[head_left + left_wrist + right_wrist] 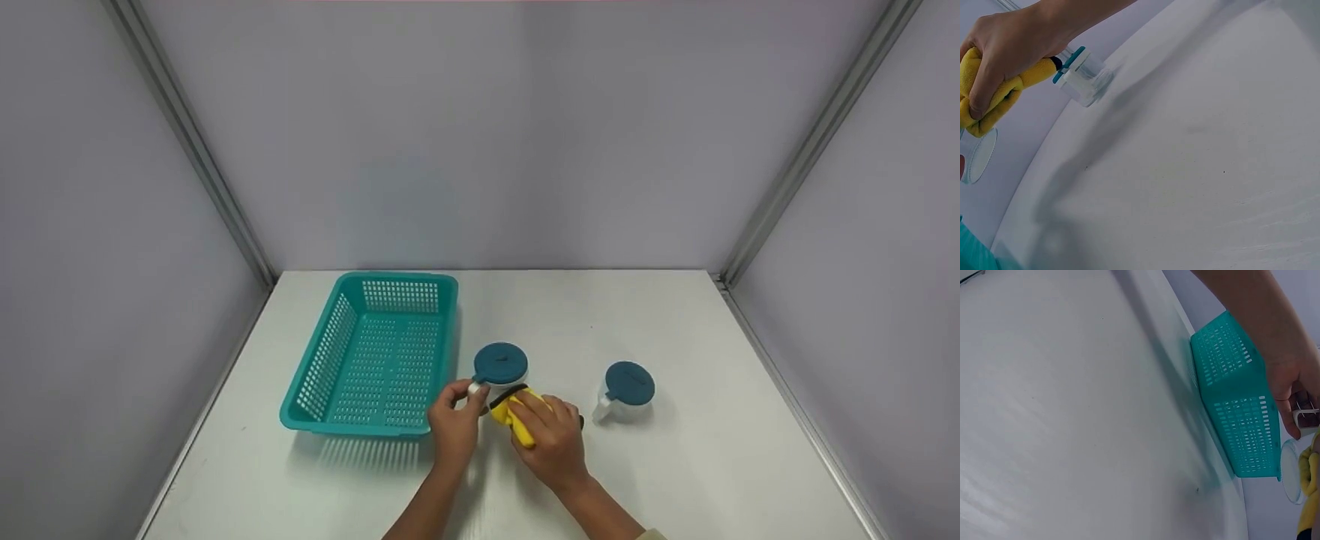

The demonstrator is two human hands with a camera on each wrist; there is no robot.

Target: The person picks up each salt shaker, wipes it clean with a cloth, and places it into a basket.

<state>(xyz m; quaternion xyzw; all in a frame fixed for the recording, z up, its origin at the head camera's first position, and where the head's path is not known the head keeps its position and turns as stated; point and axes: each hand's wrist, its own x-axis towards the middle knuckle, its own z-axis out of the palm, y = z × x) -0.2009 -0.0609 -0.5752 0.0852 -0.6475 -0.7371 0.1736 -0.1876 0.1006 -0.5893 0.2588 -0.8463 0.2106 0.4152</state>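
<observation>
My left hand point(455, 426) pinches the white handle point(1304, 421) of a clear jar with a round dark-blue lid point(501, 363). In the left wrist view the jar's clear base point(981, 156) appears raised off the tabletop. A yellow cloth point(519, 424) with a dark edge is bunched in my right hand point(553, 442), which holds it against the jar's near side. Part of the jar is hidden behind the cloth and fingers. To the right stands a second jar point(628, 391) of the same kind, upright on the table, its handle toward me.
A teal perforated basket point(444, 300) sits on the white table point(697, 465) at the left, close beside my left hand. Grey panels point(480, 150) enclose the table at the back and both sides.
</observation>
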